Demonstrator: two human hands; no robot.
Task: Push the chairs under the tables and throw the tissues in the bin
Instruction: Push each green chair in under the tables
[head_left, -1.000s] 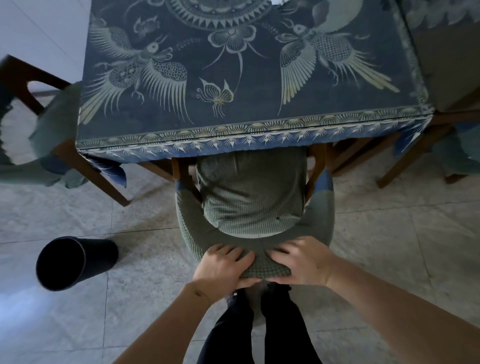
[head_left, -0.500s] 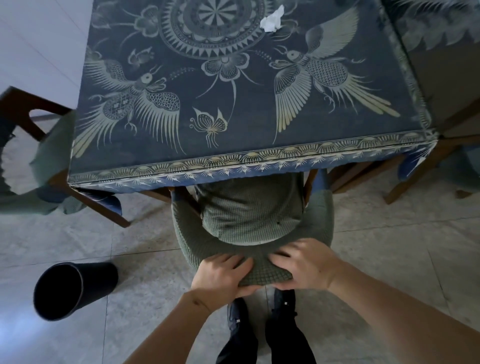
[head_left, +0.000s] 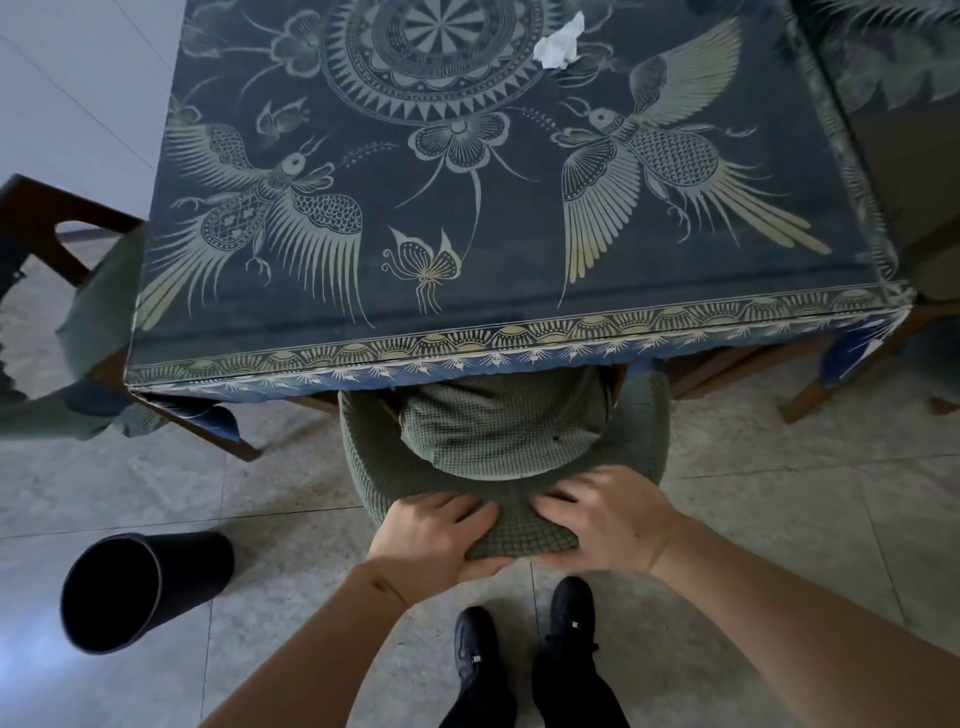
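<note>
A green fabric-covered chair (head_left: 498, 431) stands in front of me, its seat mostly under the table (head_left: 467, 343), which wears a dark blue cloth with birds. My left hand (head_left: 431, 535) and my right hand (head_left: 608, 519) both grip the top of the chair's curved backrest, fingers over the front, thumbs behind. A crumpled white tissue (head_left: 558, 44) lies on the table near its far middle. A black bin (head_left: 140, 587) lies tipped on the floor at my lower left, mouth towards me.
Another green chair (head_left: 78, 332) with a dark wooden frame stands out from the table's left side. Wooden legs of a further chair (head_left: 831, 384) show at the right. A second clothed table (head_left: 893, 52) is at top right. My black shoes (head_left: 524, 654) stand behind the chair.
The chair has slid further under the table with both hands on its backrest. I have stepped forward, and the tissue on the table has come into view.
</note>
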